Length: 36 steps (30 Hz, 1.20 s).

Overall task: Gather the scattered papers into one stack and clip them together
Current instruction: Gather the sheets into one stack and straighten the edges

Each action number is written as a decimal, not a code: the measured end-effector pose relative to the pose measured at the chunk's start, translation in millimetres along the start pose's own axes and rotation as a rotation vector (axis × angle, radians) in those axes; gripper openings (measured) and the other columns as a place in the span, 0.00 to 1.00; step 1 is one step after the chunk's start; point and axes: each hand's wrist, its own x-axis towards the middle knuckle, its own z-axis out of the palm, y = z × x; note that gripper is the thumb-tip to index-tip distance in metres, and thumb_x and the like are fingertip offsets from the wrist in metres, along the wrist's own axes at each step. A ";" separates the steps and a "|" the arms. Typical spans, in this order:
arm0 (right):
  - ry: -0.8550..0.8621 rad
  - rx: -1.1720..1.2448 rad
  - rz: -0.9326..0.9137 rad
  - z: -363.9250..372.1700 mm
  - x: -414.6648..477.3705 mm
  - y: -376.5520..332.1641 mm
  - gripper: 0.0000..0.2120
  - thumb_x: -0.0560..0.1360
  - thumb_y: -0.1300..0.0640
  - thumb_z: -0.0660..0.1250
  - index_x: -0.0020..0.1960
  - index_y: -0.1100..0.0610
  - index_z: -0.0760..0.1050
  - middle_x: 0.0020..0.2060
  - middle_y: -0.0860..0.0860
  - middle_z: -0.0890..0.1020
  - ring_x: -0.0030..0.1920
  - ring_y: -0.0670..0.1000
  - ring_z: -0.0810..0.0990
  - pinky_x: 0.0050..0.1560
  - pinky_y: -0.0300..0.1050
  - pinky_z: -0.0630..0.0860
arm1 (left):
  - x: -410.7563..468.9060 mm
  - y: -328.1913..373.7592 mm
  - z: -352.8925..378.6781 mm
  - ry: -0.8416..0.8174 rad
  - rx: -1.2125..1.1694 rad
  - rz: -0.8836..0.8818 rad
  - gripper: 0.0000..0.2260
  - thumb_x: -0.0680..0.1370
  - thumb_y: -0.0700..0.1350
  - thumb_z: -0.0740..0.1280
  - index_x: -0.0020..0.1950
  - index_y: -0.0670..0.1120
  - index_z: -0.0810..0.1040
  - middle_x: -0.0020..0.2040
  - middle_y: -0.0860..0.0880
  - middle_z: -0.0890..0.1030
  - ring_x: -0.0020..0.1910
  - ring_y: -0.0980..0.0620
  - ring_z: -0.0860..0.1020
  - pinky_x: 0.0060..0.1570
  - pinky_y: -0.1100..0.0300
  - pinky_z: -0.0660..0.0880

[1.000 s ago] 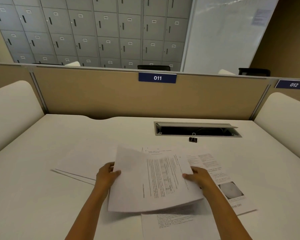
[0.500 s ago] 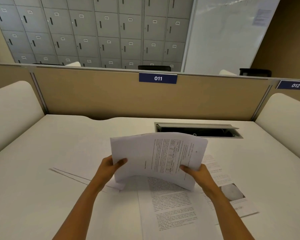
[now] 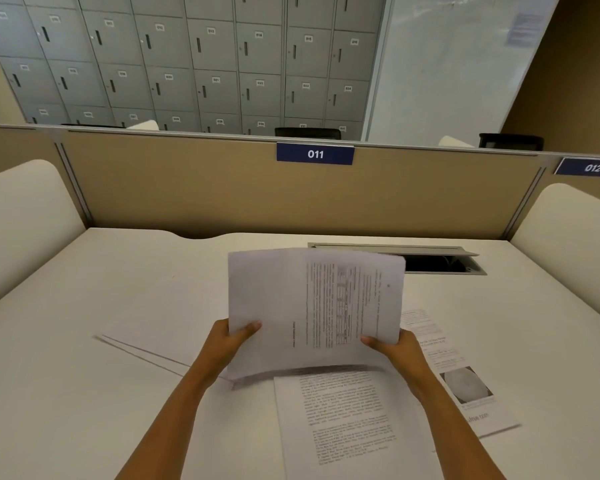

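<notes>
Now left hand (image 3: 226, 344), right hand (image 3: 399, 351) grip one paper bundle (image 3: 312, 306); two printed sheets (image 3: 347, 420) below.

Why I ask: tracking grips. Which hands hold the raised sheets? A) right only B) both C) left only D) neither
B: the left hand and the right hand each pinch a lower side of the raised sheets, thumbs on the front.

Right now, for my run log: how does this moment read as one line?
step: gathering | left hand: grips held sheets | right hand: grips held sheets | on desk: text page, picture page, blank sheets
</notes>
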 end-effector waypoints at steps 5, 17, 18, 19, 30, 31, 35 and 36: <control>0.313 0.360 -0.050 9.8 -0.1 -14.4 0.19 0.70 0.57 0.74 0.58 0.48 0.75 0.50 0.49 0.83 0.48 0.48 0.83 0.39 0.40 0.80 | -11.8 1.5 12.4 0.165 -0.205 0.020 0.17 0.73 0.50 0.71 0.58 0.44 0.75 0.50 0.46 0.82 0.44 0.46 0.81 0.37 0.58 0.79; 0.209 0.564 0.088 117.5 -33.4 -29.4 0.14 0.71 0.63 0.72 0.55 0.52 0.77 0.49 0.50 0.83 0.49 0.51 0.82 0.48 0.50 0.81 | -59.3 9.3 102.7 0.411 -0.615 -0.097 0.12 0.75 0.48 0.68 0.57 0.50 0.74 0.46 0.54 0.80 0.43 0.55 0.79 0.35 0.63 0.75; 0.215 0.515 0.066 114.1 -31.1 -30.1 0.15 0.71 0.63 0.72 0.55 0.52 0.76 0.50 0.50 0.83 0.50 0.52 0.82 0.52 0.52 0.80 | -60.9 9.6 101.9 0.370 -0.617 -0.092 0.14 0.75 0.47 0.68 0.59 0.50 0.73 0.49 0.53 0.80 0.46 0.53 0.80 0.38 0.60 0.77; 0.215 0.461 0.046 109.0 -28.7 -31.1 0.16 0.72 0.63 0.72 0.57 0.53 0.76 0.52 0.51 0.83 0.52 0.53 0.81 0.55 0.54 0.79 | -61.4 10.4 97.5 0.324 -0.616 -0.086 0.16 0.75 0.46 0.68 0.62 0.50 0.72 0.52 0.51 0.80 0.49 0.51 0.79 0.41 0.58 0.78; -0.237 -0.027 0.087 35.0 -9.9 -42.7 0.17 0.71 0.57 0.73 0.58 0.50 0.76 0.50 0.46 0.84 0.46 0.46 0.84 0.37 0.37 0.80 | -16.4 24.0 0.7 -0.007 -0.240 -0.162 0.15 0.76 0.44 0.67 0.63 0.48 0.73 0.56 0.46 0.81 0.50 0.47 0.81 0.44 0.55 0.78; -0.263 -0.045 0.087 36.3 -10.3 -42.2 0.16 0.71 0.57 0.73 0.57 0.48 0.76 0.49 0.44 0.84 0.45 0.45 0.85 0.37 0.36 0.80 | -14.6 25.6 3.8 -0.042 -0.238 -0.175 0.14 0.76 0.45 0.66 0.61 0.47 0.74 0.56 0.45 0.82 0.50 0.46 0.81 0.45 0.53 0.79; -0.290 -0.007 0.073 41.1 -13.8 -33.0 0.16 0.70 0.57 0.73 0.56 0.47 0.76 0.48 0.42 0.85 0.46 0.44 0.85 0.38 0.36 0.80 | -11.6 19.7 15.8 -0.049 -0.280 -0.211 0.12 0.77 0.47 0.65 0.59 0.45 0.76 0.50 0.46 0.83 0.47 0.45 0.82 0.40 0.54 0.80; -0.289 0.008 0.073 40.7 -14.9 -30.3 0.17 0.70 0.57 0.74 0.57 0.48 0.75 0.50 0.44 0.85 0.48 0.46 0.84 0.40 0.37 0.80 | -11.3 17.0 17.0 -0.041 -0.276 -0.205 0.12 0.78 0.46 0.64 0.59 0.46 0.76 0.50 0.47 0.83 0.47 0.45 0.82 0.39 0.55 0.80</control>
